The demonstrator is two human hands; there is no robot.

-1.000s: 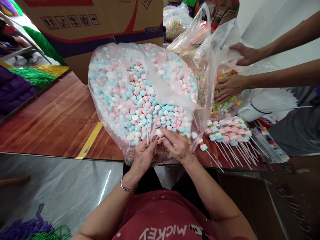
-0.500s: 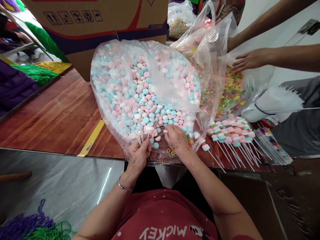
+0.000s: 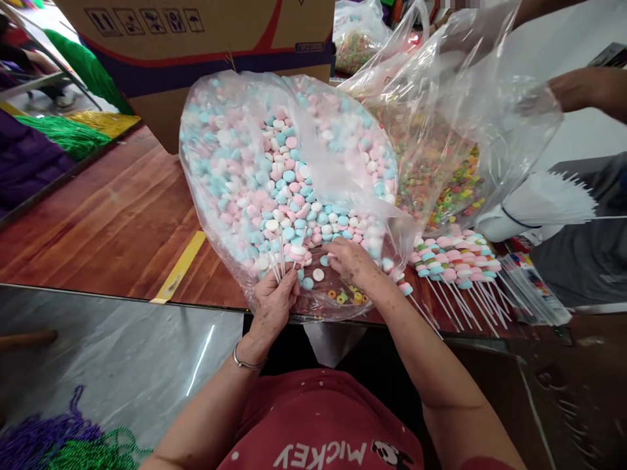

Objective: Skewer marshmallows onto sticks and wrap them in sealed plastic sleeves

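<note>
My left hand is closed around several thin white sticks, their tips pointing up. A pink and white marshmallow sits at the end of one stick. Fingers bent and close together, my right hand is at the front of the marshmallow pile, its fingertips by a blue marshmallow; whatever they pinch is hidden. Pink, blue and white marshmallows fill a large clear plastic bag. A loose white marshmallow and several small yellow and orange rings lie between my hands.
Finished-looking marshmallow sticks lie in a stack on the wooden table at right. Behind are a bag of colourful rings, a bundle of white sticks and another person's hand. A cardboard box stands at the back.
My right hand has shifted slightly up, uncovering more rings and a loose white marshmallow. The other person's hands have moved away rightward and up, and the clear bag there is lifted wider.
</note>
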